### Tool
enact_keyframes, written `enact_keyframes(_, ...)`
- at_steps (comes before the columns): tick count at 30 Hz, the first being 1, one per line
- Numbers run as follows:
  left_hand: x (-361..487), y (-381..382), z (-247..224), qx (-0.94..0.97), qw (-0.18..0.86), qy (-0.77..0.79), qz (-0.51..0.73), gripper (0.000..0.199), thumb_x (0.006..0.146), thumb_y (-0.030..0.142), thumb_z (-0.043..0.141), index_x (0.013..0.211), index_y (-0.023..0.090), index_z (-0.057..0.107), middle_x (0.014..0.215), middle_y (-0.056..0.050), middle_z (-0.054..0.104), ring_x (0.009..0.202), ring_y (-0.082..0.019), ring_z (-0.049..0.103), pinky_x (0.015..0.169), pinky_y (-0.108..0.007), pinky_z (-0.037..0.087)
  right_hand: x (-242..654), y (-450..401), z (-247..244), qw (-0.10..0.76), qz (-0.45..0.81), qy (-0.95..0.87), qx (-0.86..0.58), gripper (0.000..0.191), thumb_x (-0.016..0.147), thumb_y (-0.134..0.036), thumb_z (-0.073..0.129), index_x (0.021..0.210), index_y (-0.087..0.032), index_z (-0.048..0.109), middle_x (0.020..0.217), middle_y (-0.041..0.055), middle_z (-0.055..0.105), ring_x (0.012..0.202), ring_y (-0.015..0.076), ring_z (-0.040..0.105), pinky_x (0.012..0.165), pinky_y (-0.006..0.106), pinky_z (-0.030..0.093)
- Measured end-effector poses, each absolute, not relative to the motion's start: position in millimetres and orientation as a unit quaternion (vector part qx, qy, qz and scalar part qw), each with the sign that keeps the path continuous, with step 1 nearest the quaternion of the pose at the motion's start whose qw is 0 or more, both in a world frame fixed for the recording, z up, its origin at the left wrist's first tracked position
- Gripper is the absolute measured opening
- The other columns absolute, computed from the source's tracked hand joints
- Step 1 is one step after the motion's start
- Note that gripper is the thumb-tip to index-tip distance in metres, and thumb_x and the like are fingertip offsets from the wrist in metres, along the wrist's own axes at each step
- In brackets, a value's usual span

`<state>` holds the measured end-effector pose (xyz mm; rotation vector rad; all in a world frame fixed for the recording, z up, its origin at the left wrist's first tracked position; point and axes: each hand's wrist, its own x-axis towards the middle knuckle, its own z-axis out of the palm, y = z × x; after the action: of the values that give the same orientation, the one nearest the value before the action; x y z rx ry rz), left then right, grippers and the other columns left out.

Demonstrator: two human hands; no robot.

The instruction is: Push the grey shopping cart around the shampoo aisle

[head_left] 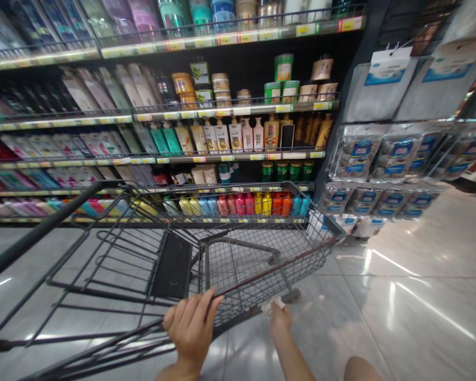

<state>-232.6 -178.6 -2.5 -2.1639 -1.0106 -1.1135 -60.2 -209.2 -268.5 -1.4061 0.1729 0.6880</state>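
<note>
A dark wire shopping cart [238, 290] stretches across the view, with its handle bar [43, 227] at the left. My left hand [192, 328] is closed around the cart's near top rail, thumb on the inner side. Lower and to the right, my right hand [281, 320] pinches a crumpled white cloth or tissue [272, 305] against the lower outside of the basket, near a wheel [292, 296]. Whether the cloth touches the frame I cannot tell. A black plastic panel [172, 264] is set in the cart's wire seat section.
Behind the cart stand shelves [230, 112] of bottles, tubs and jars with price tags. Packaged scrubbers [355, 153] and grey bags [381, 90] hang on hooks at the right. Shiny grey floor tiles [412, 307] lie beneath. My knee [363, 369] shows at the bottom edge.
</note>
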Motion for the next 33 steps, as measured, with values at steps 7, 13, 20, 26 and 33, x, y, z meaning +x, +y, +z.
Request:
enact_keyframes(7, -230, -175, -7, -0.802, 0.234, -0.367, -0.409, 0.015, 0.082, 0.027, 0.067, 0.094, 0.020, 0.064, 0.068, 0.001, 0.066, 0.061, -0.014, 0.053, 0.067, -0.031, 0.031, -64, -201, -261, 0.681, 0.381, 0.188, -0.596, 0.021, 0.090, -0.034, 0.056, 0.097, -0.014, 0.059, 0.084, -0.0004, 0.062, 0.066, 0.0093, 0.059, 0.059, 0.025, 0.052)
enact_keyframes(13, -225, -173, -8, -0.802, 0.220, -0.372, -0.413, 0.014, 0.082, 0.026, 0.066, 0.095, 0.020, 0.065, 0.069, 0.001, 0.067, 0.064, -0.014, 0.053, 0.069, -0.032, 0.031, -67, -202, -234, 0.718, 0.357, 0.209, -0.560, 0.031, 0.051, -0.027, 0.081, 0.066, -0.019, 0.054, 0.053, -0.0045, 0.060, 0.046, 0.0142, 0.058, 0.045, 0.026, 0.047)
enact_keyframes(20, -217, -178, -3, -0.803, 0.210, -0.383, -0.405, 0.013, 0.085, 0.026, 0.062, 0.096, 0.019, 0.065, 0.068, 0.000, 0.065, 0.064, -0.016, 0.051, 0.068, -0.031, 0.029, -80, -203, -200, 0.746, 0.354, 0.206, -0.525, 0.032, 0.032, -0.021, 0.074, 0.060, -0.019, 0.058, 0.047, -0.0047, 0.059, 0.044, 0.0155, 0.057, 0.043, 0.027, 0.045)
enact_keyframes(26, -211, -180, -1, -0.796, 0.217, -0.377, -0.421, 0.012, 0.086, 0.028, 0.061, 0.091, 0.019, 0.065, 0.066, 0.000, 0.065, 0.064, -0.015, 0.050, 0.067, -0.031, 0.030, -86, -205, -170, 0.757, 0.369, 0.186, -0.507, 0.036, 0.030, -0.021, 0.076, 0.063, -0.017, 0.061, 0.050, -0.0026, 0.063, 0.045, 0.0145, 0.057, 0.045, 0.025, 0.045)
enact_keyframes(33, -207, -179, 3, -0.785, 0.230, -0.366, -0.443, 0.012, 0.086, 0.030, 0.061, 0.088, 0.019, 0.066, 0.062, 0.001, 0.063, 0.061, -0.016, 0.049, 0.066, -0.031, 0.030, -95, -204, -132, 0.774, 0.381, 0.162, -0.480, 0.035, 0.032, -0.024, 0.078, 0.061, -0.016, 0.060, 0.049, -0.0017, 0.062, 0.046, 0.0148, 0.057, 0.046, 0.027, 0.045)
